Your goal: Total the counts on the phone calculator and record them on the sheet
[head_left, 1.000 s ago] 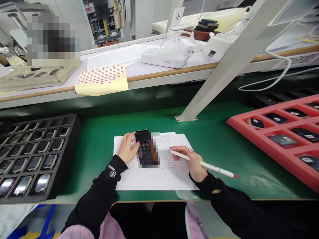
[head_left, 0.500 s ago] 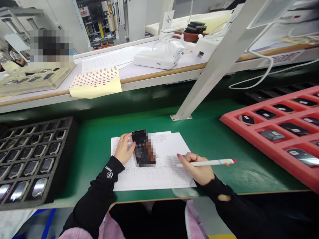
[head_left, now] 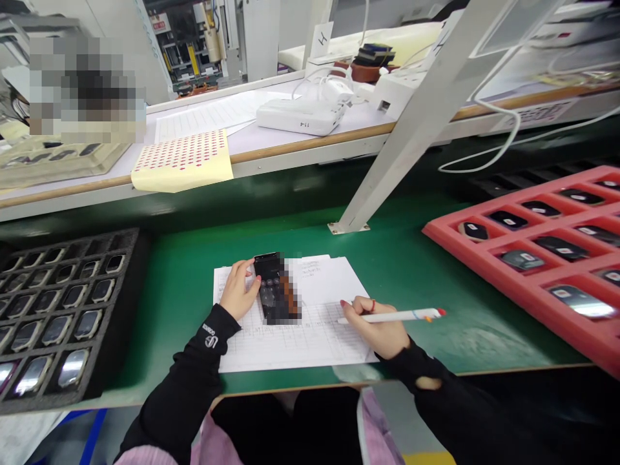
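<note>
A printed form sheet lies on the green bench mat. On it rests a black phone showing a calculator keypad, partly blurred. My left hand rests beside the phone, thumb touching its left edge and fingers curled around its top corner. My right hand grips a white pen, its tip on the sheet just right of the phone and its red-capped end pointing right.
A black foam tray of several small screen parts sits at the left. A red tray with dark parts is at the right. A slanted white post stands behind the sheet. On the raised shelf: a yellow sticker sheet, papers, a white box.
My right hand drew back and turned the pen from slanting down-right to nearly level, its tip settling on the sheet. The left hand and phone stayed put.
</note>
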Demonstrator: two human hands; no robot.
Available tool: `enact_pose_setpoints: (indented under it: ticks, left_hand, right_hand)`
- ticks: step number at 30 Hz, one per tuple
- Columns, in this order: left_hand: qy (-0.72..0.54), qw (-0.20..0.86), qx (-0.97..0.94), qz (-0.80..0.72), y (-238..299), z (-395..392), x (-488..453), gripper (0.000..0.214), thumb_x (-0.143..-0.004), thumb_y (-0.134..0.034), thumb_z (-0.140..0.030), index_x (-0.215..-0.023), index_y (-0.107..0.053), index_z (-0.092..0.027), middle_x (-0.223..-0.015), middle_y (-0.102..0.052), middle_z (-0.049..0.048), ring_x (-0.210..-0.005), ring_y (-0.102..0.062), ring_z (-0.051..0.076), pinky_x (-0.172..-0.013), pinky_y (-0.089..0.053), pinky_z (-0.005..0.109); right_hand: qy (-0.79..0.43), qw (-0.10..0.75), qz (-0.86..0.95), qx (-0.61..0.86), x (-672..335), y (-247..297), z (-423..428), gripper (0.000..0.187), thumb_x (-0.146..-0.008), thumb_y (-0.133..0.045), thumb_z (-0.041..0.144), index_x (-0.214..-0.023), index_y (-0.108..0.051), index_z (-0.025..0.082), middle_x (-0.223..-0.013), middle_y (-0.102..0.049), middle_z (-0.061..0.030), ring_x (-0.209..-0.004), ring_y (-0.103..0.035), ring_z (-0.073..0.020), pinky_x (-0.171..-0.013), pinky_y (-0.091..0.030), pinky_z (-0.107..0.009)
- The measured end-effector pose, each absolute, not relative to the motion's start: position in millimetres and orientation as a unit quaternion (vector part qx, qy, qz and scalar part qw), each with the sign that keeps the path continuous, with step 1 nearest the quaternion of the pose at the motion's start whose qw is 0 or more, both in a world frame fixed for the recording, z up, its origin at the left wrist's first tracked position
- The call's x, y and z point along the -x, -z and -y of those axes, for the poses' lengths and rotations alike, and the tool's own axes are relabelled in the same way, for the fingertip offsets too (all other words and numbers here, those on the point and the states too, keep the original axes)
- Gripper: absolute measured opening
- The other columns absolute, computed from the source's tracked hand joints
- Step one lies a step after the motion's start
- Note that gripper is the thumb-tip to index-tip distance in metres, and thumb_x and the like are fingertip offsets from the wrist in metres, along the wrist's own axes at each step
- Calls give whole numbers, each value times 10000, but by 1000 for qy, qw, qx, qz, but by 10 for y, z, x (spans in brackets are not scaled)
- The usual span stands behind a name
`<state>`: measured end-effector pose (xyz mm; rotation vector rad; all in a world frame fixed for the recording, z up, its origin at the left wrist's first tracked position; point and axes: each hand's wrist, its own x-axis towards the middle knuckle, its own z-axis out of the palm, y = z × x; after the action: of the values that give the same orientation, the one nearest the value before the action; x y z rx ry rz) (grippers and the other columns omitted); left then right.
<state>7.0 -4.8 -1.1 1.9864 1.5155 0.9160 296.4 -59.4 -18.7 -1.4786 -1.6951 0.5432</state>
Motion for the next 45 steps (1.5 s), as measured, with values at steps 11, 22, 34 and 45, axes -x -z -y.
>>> enact_pose_setpoints:
  ticks: [11, 22, 34, 45]
  left_hand:
    - [-332, 238, -727, -551, 12, 46, -64, 378, -902, -473, -262, -1275, -423, -222, -1226, -460, 92, -952, -556, 151, -917, -463, 378]
    - [-331, 237, -729, -551, 14, 50, -60, 371, -904, -472, -264, -1271, -429, -231, -1228, -457, 84, -958, -554, 148, -916, -463, 369]
    - [-332, 232, -734, -545, 30, 36, -52, 378, -902, -472, -264, -1276, -426, -234, -1226, -455, 86, -940, -557, 148, -911, -469, 377]
    - [-332, 229, -736, -544, 20, 40, -56, 373, -903, -471, -258, -1272, -428, -227, -1221, -461, 89, -944, -557, 149, -921, -466, 379]
  right_hand:
    - [-204, 402, 674, 585, -2956, 176, 585, 429, -820, -540, 372, -508, -294, 212, -435, -314, 57, -419, -329, -85, -435, -308, -241]
    - [-212, 405, 669, 587, -2953, 172, 596, 423, -814, -543, 358, -505, -294, 212, -442, -308, 57, -427, -324, -86, -439, -315, -242]
    - [-244, 435, 640, 585, -2972, 170, 593, 427, -807, -546, 348, -506, -271, 220, -452, -293, 52, -446, -312, -93, -438, -313, -247]
    - [-227, 416, 658, 585, -2972, 173, 601, 405, -801, -540, 334, -508, -288, 215, -448, -307, 54, -436, -318, -90, -443, -308, -247]
